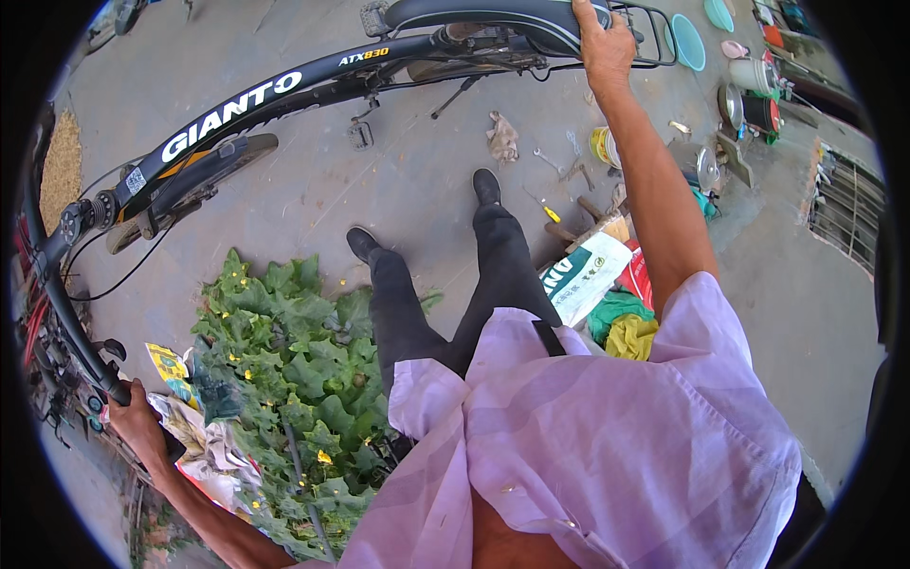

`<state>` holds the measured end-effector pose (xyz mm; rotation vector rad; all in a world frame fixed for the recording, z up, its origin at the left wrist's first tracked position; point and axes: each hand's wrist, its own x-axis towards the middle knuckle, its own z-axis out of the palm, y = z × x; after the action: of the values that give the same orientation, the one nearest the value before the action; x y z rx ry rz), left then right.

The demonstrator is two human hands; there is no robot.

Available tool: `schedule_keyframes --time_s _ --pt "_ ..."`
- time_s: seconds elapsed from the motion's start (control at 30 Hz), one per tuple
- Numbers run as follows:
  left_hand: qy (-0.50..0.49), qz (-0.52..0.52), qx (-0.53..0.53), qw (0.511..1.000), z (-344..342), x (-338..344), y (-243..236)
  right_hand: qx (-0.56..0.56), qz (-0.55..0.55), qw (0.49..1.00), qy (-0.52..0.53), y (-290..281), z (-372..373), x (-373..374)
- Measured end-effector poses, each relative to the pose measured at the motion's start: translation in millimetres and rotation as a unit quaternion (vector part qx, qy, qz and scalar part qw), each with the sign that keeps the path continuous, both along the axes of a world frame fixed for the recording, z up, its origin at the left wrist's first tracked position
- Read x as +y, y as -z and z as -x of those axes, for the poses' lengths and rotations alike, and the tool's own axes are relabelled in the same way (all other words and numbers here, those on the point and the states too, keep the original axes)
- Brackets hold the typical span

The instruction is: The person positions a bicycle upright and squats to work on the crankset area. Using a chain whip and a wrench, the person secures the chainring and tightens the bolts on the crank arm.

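Note:
A black bicycle (pixel 313 81) stands across the far side in front of me, its handlebar (pixel 71 303) reaching toward me on the left. My left hand (pixel 137 422) is closed round the near end of that handlebar, at the grip. At the upper right, my right hand (pixel 607 47) holds the rear end of the black saddle (pixel 493 14), next to the rear rack (pixel 654 38). The front wheel (pixel 209 180) points inward beneath the frame. A kickstand (pixel 455 98) and a pedal (pixel 360 136) hang below the frame.
A leafy plant with yellow flowers (pixel 284 332) grows near my left leg. On the concrete lie a rag (pixel 502 137), a wrench (pixel 548 158) and a yellow-handled screwdriver (pixel 550 211). Printed bags (pixel 588 275), a small bucket (pixel 604 147) and a blue basin (pixel 689 43) stand to the right.

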<state>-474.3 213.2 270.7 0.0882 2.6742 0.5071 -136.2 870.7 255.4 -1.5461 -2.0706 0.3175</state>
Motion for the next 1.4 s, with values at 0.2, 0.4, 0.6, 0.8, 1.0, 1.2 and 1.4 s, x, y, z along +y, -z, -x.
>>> schedule_keyframes --time_s 0.2,0.4,0.6,0.8,1.0,1.2,1.4 --pt "-0.016 -0.052 -0.012 0.998 -11.4 6.5 -3.4 0.023 0.028 0.999 0.022 -8.3 -4.9 10.8" --pt "0.031 -0.049 0.055 0.997 -12.9 10.2 -5.7 0.110 0.194 0.974 0.038 -28.6 5.3 7.5" --pt "-0.008 -0.085 -0.055 0.995 -5.9 15.5 -15.5 0.189 0.235 0.953 0.023 -31.9 -29.7 40.5" --pt "0.006 -0.089 -0.087 0.992 -1.2 19.8 -20.4 0.207 0.196 0.956 0.075 -49.5 -19.4 46.5" --pt "-0.012 -0.151 -0.132 0.980 -16.0 24.1 -18.4 0.201 0.161 0.964 0.071 -39.8 -19.7 49.0" --pt "-0.073 -0.177 -0.142 0.971 -33.3 25.8 -13.0 0.178 0.208 0.960 0.058 -20.9 -13.1 56.3" --pt "-0.163 -0.178 -0.112 0.964 -77.6 46.0 -7.8 0.191 0.201 0.958 0.077 -24.7 4.4 43.8"
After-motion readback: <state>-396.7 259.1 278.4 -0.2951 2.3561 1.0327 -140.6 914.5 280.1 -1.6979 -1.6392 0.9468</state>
